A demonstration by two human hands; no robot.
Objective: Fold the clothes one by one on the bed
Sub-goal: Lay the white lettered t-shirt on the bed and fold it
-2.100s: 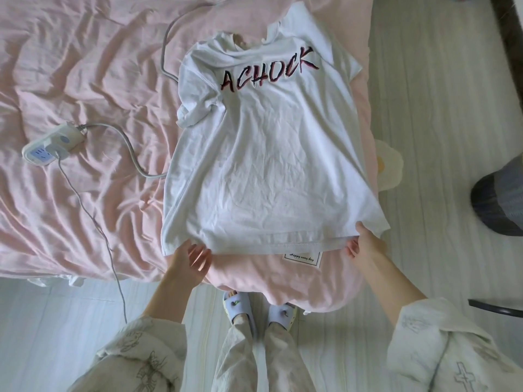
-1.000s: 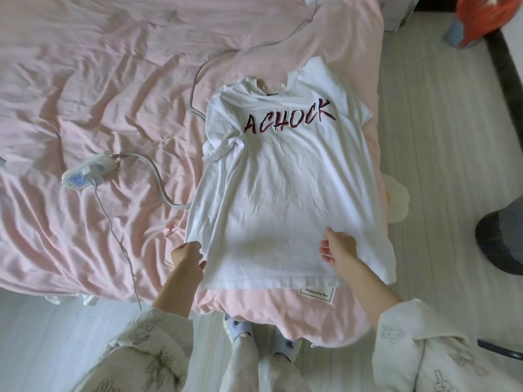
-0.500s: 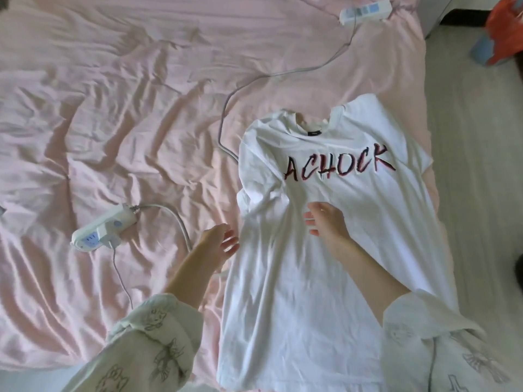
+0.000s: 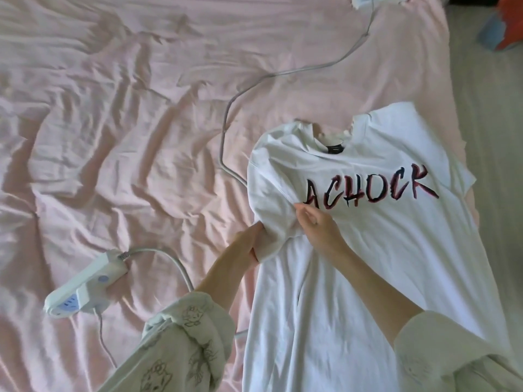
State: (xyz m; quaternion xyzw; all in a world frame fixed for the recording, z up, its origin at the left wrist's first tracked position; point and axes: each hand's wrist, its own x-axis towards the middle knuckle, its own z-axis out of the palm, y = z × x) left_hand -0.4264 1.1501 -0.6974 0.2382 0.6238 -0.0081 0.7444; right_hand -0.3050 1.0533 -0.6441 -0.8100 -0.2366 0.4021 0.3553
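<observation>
Landmark: white T-shirt (image 4: 382, 250), front up with "ACHOCK" printed across the chest, lying flat on the right part of the pink bed sheet (image 4: 113, 137), collar at the far end, hem running out of view at the near edge.

Far left of the shirt: rumpled sheet, heavy creases.

Left of the shirt, near side: white power strip (image 4: 85, 287) lying on the sheet, well apart from the shirt. A grey cable (image 4: 175, 264) leaves its far end and curves toward the shirt's left edge; a thinner cord (image 4: 104, 338) trails off its near end.

Just left of the shirt: patterned pale sleeve, then left hand (image 4: 249, 244) at the shirt's left sleeve. Fingers curled round the bunched sleeve cloth, holding it; fingertips hidden in the fabric.

Beyond the shirt's left shoulder: a second grey cable (image 4: 283, 72) runs across the sheet up to a white device (image 4: 365, 0) cut off at the top edge.

On the shirt, below the letter A: right hand (image 4: 317, 227), thumb and forefinger pinching the cloth at the left sleeve seam, other fingers loosely curled.

Right of the shirt: bed edge, pale floor, and a blurred orange and blue object (image 4: 503, 26) at the top corner.
</observation>
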